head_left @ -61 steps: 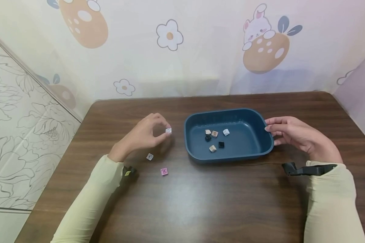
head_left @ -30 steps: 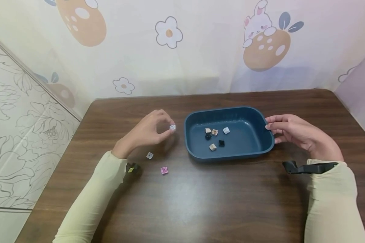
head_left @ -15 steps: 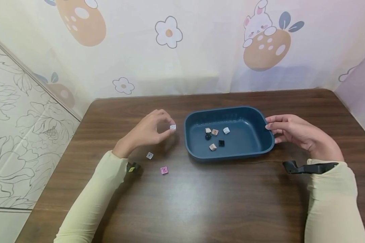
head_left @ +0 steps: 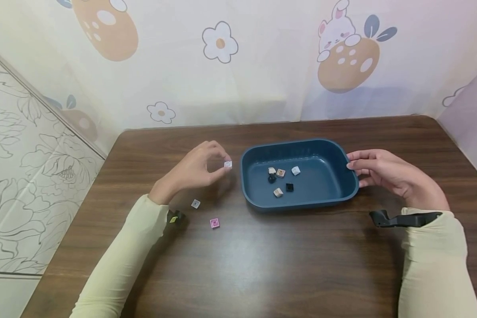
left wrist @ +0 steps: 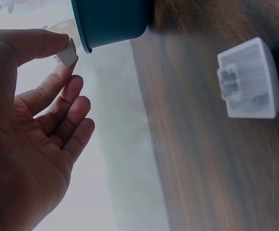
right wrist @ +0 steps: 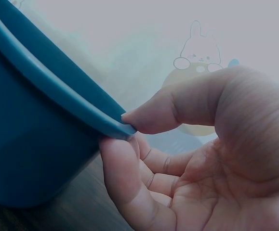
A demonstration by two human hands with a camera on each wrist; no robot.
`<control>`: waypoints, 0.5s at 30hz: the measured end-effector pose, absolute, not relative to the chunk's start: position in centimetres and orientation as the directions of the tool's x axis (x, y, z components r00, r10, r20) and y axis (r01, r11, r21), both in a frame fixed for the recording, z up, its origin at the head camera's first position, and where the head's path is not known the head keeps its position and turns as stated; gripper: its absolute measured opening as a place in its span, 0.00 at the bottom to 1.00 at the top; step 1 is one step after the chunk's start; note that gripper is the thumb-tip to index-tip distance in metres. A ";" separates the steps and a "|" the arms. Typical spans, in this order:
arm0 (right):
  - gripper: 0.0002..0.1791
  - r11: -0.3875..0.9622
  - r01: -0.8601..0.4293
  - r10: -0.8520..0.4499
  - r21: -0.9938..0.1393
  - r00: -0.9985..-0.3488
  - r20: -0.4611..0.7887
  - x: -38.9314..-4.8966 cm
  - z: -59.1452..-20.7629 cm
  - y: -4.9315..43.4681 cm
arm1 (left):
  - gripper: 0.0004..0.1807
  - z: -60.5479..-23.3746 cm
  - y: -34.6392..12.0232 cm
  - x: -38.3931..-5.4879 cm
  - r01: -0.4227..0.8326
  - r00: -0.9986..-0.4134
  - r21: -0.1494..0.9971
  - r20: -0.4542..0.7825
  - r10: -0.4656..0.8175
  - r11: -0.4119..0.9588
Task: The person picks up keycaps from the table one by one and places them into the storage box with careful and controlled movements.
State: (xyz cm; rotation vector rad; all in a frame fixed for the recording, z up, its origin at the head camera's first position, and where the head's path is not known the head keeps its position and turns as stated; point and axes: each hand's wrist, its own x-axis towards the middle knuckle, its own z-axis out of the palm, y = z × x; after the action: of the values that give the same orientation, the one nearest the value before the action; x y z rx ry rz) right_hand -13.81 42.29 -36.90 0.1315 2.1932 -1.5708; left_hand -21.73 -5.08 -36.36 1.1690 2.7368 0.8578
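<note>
My left hand (head_left: 194, 170) pinches a white keycap (head_left: 228, 164) between thumb and index finger, just left of the blue tray (head_left: 257, 204). In the left wrist view that keycap (left wrist: 68, 54) shows a grey-white side, the other fingers loosely bent below it. My right hand (head_left: 393, 176) grips the tray's right end, thumb over the rim (right wrist: 72, 98) and index finger under it. Inside the tray lie several keycaps, among them a black one (head_left: 289, 187), a beige one (head_left: 281, 173) and a white one (head_left: 296, 170).
On the wooden table (head_left: 262, 265), a white keycap (head_left: 195, 203) lies upturned, its stem (left wrist: 230, 83) showing in the left wrist view. A pink keycap (head_left: 214, 223) rests nearby. A patterned curtain (head_left: 242, 66) hangs behind the table's back edge.
My left hand has moved slightly right and toward the back with the white keycap, nearing the tray. My right hand keeps its grip and the tray stays put.
</note>
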 end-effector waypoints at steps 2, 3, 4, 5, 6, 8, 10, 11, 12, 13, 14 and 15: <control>0.10 0.352 0.325 -0.173 -0.878 -0.899 -0.402 -13.8 -36.9 42.3 | 0.12 -36.3 -5.0 -21.7 0.655 -0.713 0.505 0.166 0.681 0.562; 0.10 0.352 0.326 -0.172 -0.878 -0.899 -0.403 -13.8 -36.9 42.3 | 0.11 -36.3 -4.9 -21.8 0.655 -0.712 0.506 0.164 0.683 0.562; 0.10 0.353 0.327 -0.173 -0.877 -0.898 -0.404 -13.8 -36.9 42.3 | 0.11 -36.3 -4.9 -21.7 0.655 -0.711 0.507 0.161 0.684 0.561; 0.10 0.353 0.328 -0.173 -0.876 -0.898 -0.405 -13.8 -36.9 42.3 | 0.11 -36.2 -4.8 -21.7 0.655 -0.711 0.507 0.160 0.685 0.561; 0.11 0.353 0.327 -0.173 -0.877 -0.898 -0.405 -13.8 -36.9 42.3 | 0.11 -36.2 -4.8 -21.7 0.655 -0.710 0.506 0.158 0.686 0.561; 0.10 0.354 0.324 -0.174 -0.877 -0.899 -0.402 -13.8 -36.9 42.3 | 0.11 -36.1 -4.6 -21.7 0.653 -0.711 0.509 0.156 0.686 0.561; 0.10 0.354 0.321 -0.175 -0.878 -0.900 -0.400 -13.8 -36.9 42.4 | 0.11 -36.0 -4.6 -21.7 0.653 -0.712 0.508 0.156 0.685 0.563; 0.10 0.355 0.320 -0.176 -0.879 -0.900 -0.399 -13.8 -36.9 42.4 | 0.11 -35.9 -4.5 -21.7 0.653 -0.712 0.506 0.156 0.685 0.563; 0.10 0.355 0.320 -0.177 -0.878 -0.900 -0.399 -13.9 -36.9 42.4 | 0.12 -35.9 -4.5 -21.7 0.652 -0.712 0.506 0.155 0.685 0.564; 0.10 0.356 0.321 -0.177 -0.878 -0.899 -0.400 -13.9 -36.9 42.4 | 0.12 -35.9 -4.4 -21.7 0.652 -0.712 0.507 0.154 0.685 0.563; 0.10 0.357 0.321 -0.176 -0.877 -0.899 -0.401 -13.9 -36.9 42.4 | 0.11 -35.8 -4.4 -21.7 0.652 -0.712 0.507 0.152 0.686 0.564; 0.10 0.358 0.322 -0.175 -0.876 -0.899 -0.402 -13.9 -36.8 42.4 | 0.11 -35.8 -4.4 -21.7 0.652 -0.711 0.507 0.150 0.687 0.564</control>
State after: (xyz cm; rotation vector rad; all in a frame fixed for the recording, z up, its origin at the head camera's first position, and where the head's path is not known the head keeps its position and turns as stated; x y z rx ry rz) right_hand -13.90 42.38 -36.85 0.1277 2.1961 -1.5615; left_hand -21.66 -4.39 -35.83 1.1663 2.7206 0.8418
